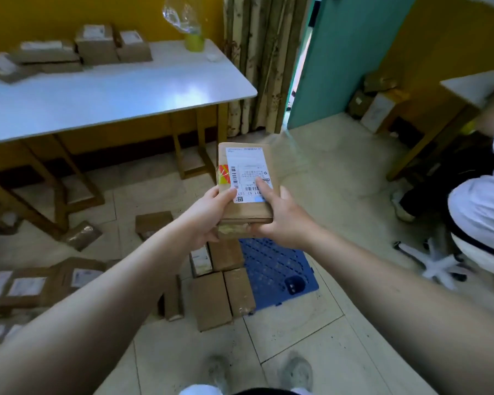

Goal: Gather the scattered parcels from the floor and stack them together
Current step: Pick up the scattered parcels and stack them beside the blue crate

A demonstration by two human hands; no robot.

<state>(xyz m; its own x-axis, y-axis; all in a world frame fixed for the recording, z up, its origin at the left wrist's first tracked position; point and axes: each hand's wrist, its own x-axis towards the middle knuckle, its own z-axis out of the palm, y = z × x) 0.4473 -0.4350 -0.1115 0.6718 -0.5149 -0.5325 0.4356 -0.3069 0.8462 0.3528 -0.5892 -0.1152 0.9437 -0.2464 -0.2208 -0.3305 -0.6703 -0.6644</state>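
obs: labelled parcel (pixel 246 178) is held in the air at mid-frame, label up, clamped between both hands. left hand (pixel 211 215) grips its near left corner, thumb on the label edge and fingers curled beneath. right hand (pixel 283 220) grips the near right edge, thumb laid across the label, fingers under and hidden. a second, crumpled parcel (pixel 234 230) appears pressed against its underside, though i cannot tell how firmly it is caught. directly below lies the floor group (pixel 211 297) of brown boxes, packed side by side against the blue plastic panel (pixel 274 269). loose parcels (pixel 26 286) lie at far left, and two strays (pixel 153 223) sit near the legs of the white table (pixel 126 92). judgement: the step in hand is carrying this load down to the floor group. method: keep both thumbs pressing down so the lower piece does not slip out, and hold the load level while bending. choose the broadest flat box in the group as the base, align long edges with it, and seat the near edge first before drawing the fingers out. risk: the crumpled piece may make the top parcel rock, so it is better set beside the group or on top, not as a base. a dark object (pixel 295 284) on the panel should be kept clear.
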